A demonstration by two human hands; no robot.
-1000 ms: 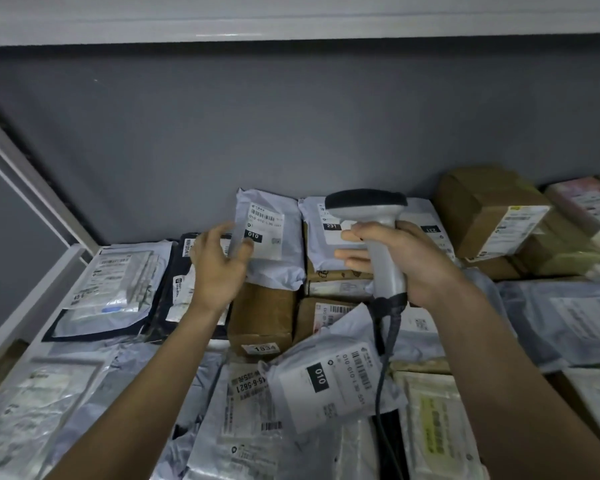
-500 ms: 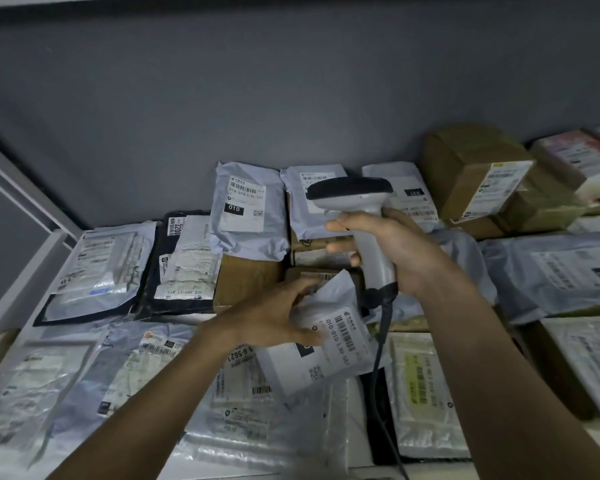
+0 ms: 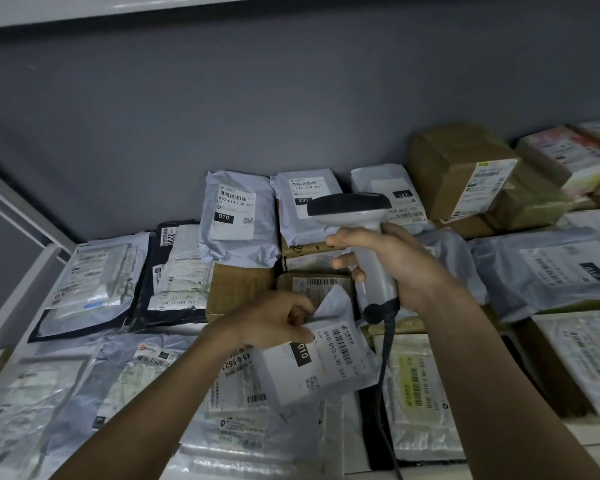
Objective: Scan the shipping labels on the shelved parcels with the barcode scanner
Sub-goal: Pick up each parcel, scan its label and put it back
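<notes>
We look down at a shelf point(image 3: 25, 282) crowded with parcels, most of them grey plastic mailers, with brown boxes toward the back and right. Our right hand point(image 3: 400, 261) is wrapped around the handle of a white barcode scanner point(image 3: 355, 211), whose dark head points left and away from us, toward the mailers leaning on the back wall; its black cable point(image 3: 383, 375) hangs down in front of the parcels. Our left hand point(image 3: 274, 322) is closed on the upper corner of a soft grey mailer point(image 3: 329, 362) lying front and centre, its white shipping label point(image 3: 326, 358) facing up with the barcode turned sideways. The scanner head sits above and behind this label, not aimed at it, so we judge the scan is not yet made. The risks, as we see them: the scanner could read a neighbouring label instead, since several barcodes lie close together, including an upright mailer marked 010 point(image 3: 238, 216) just beyond. The thin plastic may crease under our grip and buckle the barcode. The dangling cable could snag and drag a loose parcel off the pile.
</notes>
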